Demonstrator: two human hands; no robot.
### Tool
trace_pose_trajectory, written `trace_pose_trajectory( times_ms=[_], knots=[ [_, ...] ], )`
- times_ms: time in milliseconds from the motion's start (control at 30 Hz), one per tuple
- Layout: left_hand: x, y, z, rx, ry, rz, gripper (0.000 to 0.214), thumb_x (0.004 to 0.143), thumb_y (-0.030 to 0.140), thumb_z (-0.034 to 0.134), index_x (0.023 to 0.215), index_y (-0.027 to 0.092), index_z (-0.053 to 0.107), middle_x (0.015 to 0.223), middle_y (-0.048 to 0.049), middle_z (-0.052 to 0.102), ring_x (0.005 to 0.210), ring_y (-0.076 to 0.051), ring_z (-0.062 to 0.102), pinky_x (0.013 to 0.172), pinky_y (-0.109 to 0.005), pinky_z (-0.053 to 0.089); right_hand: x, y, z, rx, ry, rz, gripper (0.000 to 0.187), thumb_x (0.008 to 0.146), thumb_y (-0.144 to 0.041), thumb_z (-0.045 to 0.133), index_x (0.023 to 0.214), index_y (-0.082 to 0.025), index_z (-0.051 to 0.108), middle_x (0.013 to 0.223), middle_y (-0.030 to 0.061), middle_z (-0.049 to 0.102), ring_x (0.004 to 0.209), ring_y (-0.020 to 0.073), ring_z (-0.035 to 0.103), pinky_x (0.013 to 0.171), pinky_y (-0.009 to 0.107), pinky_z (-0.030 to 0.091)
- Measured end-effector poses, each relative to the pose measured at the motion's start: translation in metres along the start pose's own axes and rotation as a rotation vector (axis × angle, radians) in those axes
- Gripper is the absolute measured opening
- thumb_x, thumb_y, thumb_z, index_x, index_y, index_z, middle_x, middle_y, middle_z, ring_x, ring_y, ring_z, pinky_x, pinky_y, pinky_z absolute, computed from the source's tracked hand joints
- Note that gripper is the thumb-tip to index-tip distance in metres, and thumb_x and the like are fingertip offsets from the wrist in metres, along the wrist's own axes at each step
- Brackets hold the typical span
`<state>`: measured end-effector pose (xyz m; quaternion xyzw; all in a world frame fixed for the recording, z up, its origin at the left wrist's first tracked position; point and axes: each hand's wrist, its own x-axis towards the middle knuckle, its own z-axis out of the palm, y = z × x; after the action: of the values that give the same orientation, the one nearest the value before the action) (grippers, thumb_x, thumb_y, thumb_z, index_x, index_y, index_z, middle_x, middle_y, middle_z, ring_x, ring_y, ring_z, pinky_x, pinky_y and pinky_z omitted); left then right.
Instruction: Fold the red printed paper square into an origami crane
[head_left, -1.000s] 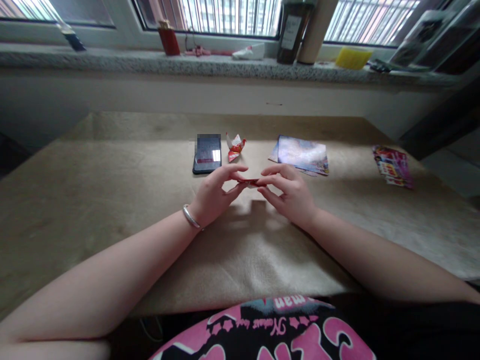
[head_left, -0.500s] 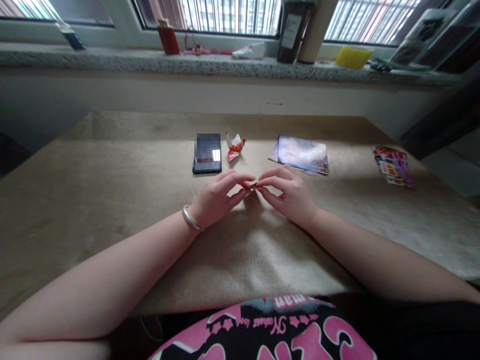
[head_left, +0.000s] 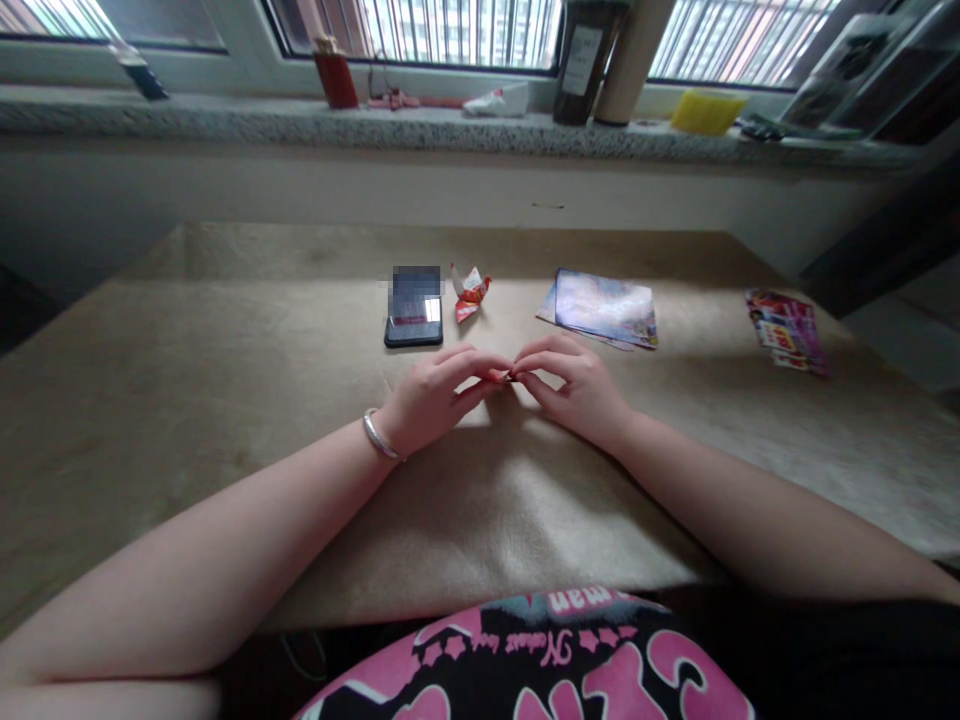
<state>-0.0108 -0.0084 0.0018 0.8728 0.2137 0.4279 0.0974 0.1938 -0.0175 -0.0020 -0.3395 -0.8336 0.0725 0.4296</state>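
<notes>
Both hands mid-job, centre of frame, just above or on the worktop (gap unclear). Left hand has a small piece pinched between thumb and fingers; right hand pinches the same piece from the other side, fingertips of the two nearly meeting. Piece mostly covered by fingers, so its shape and how far it's worked: can't tell. Looks thin, a bit reddish.

Done, by the look of it: a red-and-white folded paper figure, creased into points, sits let go just beyond the hands, upper centre, beside the phone. Not done: the piece in the fingers, not yet put down. Untouched by either hand: bluish cards right of upper centre, overlapping, and pink cards fanned at far right.
</notes>
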Motion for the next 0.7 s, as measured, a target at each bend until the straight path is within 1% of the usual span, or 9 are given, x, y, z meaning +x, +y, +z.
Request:
trace_pose_trajectory(
  times_ms=[133, 233, 400, 567, 700],
  knots=[
    [0.0002, -0.0002, 0.0014, 0.005, 0.011, 0.006, 0.018, 0.082, 0.014, 0.061, 0.100, 0.016, 0.060, 0.084, -0.0020, 0.063, 0.074, -0.008, 0.060, 0.069, -0.018, 0.050, -0.0010, -0.0001, -0.0010, -0.073, -0.027, -0.048, 0.006, 0.081, -0.019, 0.057, 0.081, -0.022, 0.063, 0.088, 0.0047, 0.066, 0.083, 0.0171, 0.058, 0.076, 0.032, 0.048],
    [0.0016, 0.0013, 0.0028, -0.014, 0.039, -0.013, 0.016, 0.083, 0.014, 0.060, 0.098, 0.016, 0.061, 0.083, -0.0019, 0.062, 0.073, -0.008, 0.059, 0.067, -0.018, 0.050, -0.0017, -0.0025, -0.0017, -0.089, -0.005, -0.062, 0.008, 0.078, -0.015, 0.057, 0.081, -0.022, 0.062, 0.089, 0.0046, 0.065, 0.083, 0.0173, 0.058, 0.075, 0.031, 0.048],
    [0.0034, 0.0032, 0.0037, -0.020, 0.071, -0.022, 0.013, 0.082, 0.013, 0.060, 0.094, 0.016, 0.062, 0.080, -0.0003, 0.060, 0.071, -0.008, 0.058, 0.066, -0.019, 0.050, -0.0021, -0.0071, -0.0021, -0.055, 0.033, -0.032, 0.011, 0.076, -0.013, 0.055, 0.080, -0.023, 0.059, 0.087, 0.0027, 0.065, 0.082, 0.0162, 0.058, 0.074, 0.031, 0.048],
    [0.0023, 0.0013, 0.0043, -0.028, 0.059, -0.057, 0.015, 0.081, 0.012, 0.060, 0.095, 0.016, 0.060, 0.083, -0.0010, 0.062, 0.075, -0.008, 0.058, 0.068, -0.020, 0.050, -0.0017, -0.0092, -0.0023, -0.003, 0.060, -0.005, 0.013, 0.073, -0.010, 0.054, 0.078, -0.023, 0.055, 0.088, 0.0027, 0.065, 0.083, 0.0168, 0.059, 0.076, 0.033, 0.048],
    [0.0017, 0.0004, 0.0057, -0.027, 0.042, -0.075, 0.017, 0.081, 0.013, 0.060, 0.097, 0.016, 0.060, 0.084, -0.0013, 0.062, 0.075, -0.008, 0.058, 0.069, -0.021, 0.050, -0.0017, -0.0088, -0.0022, 0.004, 0.056, -0.008, 0.017, 0.071, -0.007, 0.054, 0.079, -0.023, 0.053, 0.093, 0.0029, 0.067, 0.085, 0.0175, 0.060, 0.079, 0.034, 0.048]
  ],
)
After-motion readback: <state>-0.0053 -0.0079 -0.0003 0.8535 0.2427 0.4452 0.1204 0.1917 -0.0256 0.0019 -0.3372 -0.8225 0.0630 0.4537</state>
